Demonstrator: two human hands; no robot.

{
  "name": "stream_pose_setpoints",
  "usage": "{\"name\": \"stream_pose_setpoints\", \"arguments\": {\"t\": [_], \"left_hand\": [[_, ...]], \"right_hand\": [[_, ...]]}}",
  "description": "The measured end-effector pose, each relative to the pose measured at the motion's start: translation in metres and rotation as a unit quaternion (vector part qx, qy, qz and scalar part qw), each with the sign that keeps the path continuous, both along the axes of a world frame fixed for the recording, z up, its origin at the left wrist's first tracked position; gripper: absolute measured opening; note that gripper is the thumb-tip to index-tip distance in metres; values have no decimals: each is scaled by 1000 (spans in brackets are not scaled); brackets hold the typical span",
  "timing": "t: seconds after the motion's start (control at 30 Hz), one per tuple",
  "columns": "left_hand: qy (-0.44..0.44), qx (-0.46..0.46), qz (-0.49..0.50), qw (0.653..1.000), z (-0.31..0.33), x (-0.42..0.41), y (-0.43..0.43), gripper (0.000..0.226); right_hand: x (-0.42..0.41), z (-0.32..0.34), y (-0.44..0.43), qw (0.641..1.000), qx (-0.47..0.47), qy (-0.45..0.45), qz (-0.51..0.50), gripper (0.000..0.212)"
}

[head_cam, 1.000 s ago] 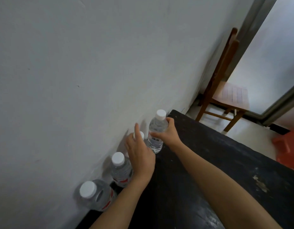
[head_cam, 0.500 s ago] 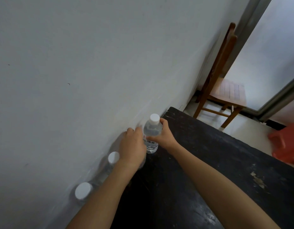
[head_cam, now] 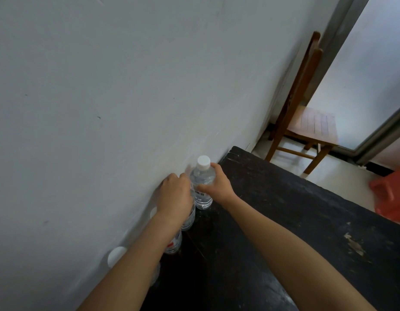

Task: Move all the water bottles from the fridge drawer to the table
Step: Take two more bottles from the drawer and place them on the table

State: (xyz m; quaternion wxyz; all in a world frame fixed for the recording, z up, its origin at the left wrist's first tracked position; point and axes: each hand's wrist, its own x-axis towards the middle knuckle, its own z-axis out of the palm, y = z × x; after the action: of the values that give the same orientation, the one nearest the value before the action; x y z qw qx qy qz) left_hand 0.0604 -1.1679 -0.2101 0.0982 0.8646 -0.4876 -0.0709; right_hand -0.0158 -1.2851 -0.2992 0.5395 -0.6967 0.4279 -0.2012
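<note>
Several clear water bottles with white caps stand in a row along the wall on the black table (head_cam: 284,221). My right hand (head_cam: 219,187) grips the farthest bottle (head_cam: 202,182), which stands upright on the table. My left hand (head_cam: 175,196) is closed over the top of the second bottle (head_cam: 190,217), hiding its cap. A third bottle (head_cam: 174,243) with a red label shows under my left forearm. The cap of a nearest bottle (head_cam: 117,255) peeks out beside that arm. No fridge drawer is in view.
A white wall (head_cam: 104,108) runs right behind the bottles. A wooden chair (head_cam: 306,122) stands past the table's far end. An orange-red plastic object (head_cam: 389,196) sits on the floor at the right. The table's right side is bare and scuffed.
My left hand has closed down over the second bottle's cap, which showed a second ago. The view has shifted slightly; the right hand stays on the far bottle.
</note>
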Motion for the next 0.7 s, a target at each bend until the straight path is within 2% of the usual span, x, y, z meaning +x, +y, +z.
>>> {"name": "stream_pose_setpoints", "arguments": {"t": [0.27,0.37,0.7], "left_hand": [[-147,37,-51,987,-6,-6,7,21],[-155,18,-56,986,-4,-9,10,20],[-152,-78,-120,978,-2,-23,49,26]], "right_hand": [[-1,10,-5,995,-37,82,53,87],[-11,16,1,990,-45,114,62,97],[-85,24,31,980,-54,188,42,82]]}}
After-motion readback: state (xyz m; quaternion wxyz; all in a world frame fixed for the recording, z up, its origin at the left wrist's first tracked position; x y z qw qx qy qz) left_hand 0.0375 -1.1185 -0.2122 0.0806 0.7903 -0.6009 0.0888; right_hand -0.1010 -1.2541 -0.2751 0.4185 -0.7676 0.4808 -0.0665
